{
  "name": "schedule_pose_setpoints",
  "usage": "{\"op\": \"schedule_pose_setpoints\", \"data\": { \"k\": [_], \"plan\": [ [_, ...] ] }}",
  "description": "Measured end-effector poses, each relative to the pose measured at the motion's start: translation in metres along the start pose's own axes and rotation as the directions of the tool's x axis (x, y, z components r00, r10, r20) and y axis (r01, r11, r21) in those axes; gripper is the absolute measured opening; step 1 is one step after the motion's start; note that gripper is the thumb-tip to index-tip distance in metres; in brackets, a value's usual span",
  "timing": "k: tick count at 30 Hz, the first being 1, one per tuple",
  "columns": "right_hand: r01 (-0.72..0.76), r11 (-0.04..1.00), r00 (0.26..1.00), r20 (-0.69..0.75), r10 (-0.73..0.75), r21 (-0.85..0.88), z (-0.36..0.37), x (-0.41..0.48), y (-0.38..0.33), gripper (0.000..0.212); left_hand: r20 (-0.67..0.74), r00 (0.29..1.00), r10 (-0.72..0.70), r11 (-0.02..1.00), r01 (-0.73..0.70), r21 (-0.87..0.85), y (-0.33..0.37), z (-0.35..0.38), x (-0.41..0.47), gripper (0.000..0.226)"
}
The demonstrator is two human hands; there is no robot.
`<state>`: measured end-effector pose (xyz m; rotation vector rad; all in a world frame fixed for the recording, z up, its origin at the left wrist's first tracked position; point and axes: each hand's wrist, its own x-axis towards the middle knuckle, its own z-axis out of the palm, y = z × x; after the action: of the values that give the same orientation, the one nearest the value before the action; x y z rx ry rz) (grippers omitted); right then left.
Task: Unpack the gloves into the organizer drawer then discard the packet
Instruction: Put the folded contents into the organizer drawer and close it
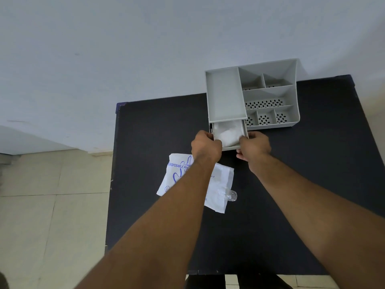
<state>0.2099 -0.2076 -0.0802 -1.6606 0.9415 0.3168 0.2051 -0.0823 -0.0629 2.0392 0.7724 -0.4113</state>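
A grey organizer (225, 94) stands at the far side of the black table (291, 184). Its drawer (243, 128) is pulled partly out toward me, and clear plastic gloves (228, 135) lie inside it. My left hand (205, 147) grips the drawer's front left corner. At the front right corner, my right hand (254, 146) holds the drawer. The white glove packet (220, 182) with blue print lies flat on the table under my left forearm. A small scrap of clear plastic (230, 195) rests on the packet's right end.
The organizer's right half has several open compartments (264, 103) with perforated floors. A pale wall rises behind the table. Beige tiled floor (52, 205) lies to the left of the table's edge.
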Motion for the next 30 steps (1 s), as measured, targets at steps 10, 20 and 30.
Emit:
{"op": "schedule_pose_setpoints", "data": {
  "k": [10,20,30],
  "plan": [
    [0.081,0.995,0.996,0.03,-0.082,0.053,-0.005,-0.014,0.0,0.025,0.04,0.999,-0.034,0.999,0.033,0.038,0.008,-0.006,0.0,0.023],
    [-0.008,0.995,1.0,-0.026,0.01,0.104,0.007,-0.008,-0.017,0.013,-0.092,0.994,-0.056,0.998,0.053,-0.039,0.014,-0.002,0.008,0.014],
    [-0.009,0.931,1.0,-0.022,0.018,0.364,0.016,-0.021,-0.013,0.02,0.009,0.988,-0.151,0.87,0.137,-0.473,0.005,0.008,0.005,0.033]
  ]
}}
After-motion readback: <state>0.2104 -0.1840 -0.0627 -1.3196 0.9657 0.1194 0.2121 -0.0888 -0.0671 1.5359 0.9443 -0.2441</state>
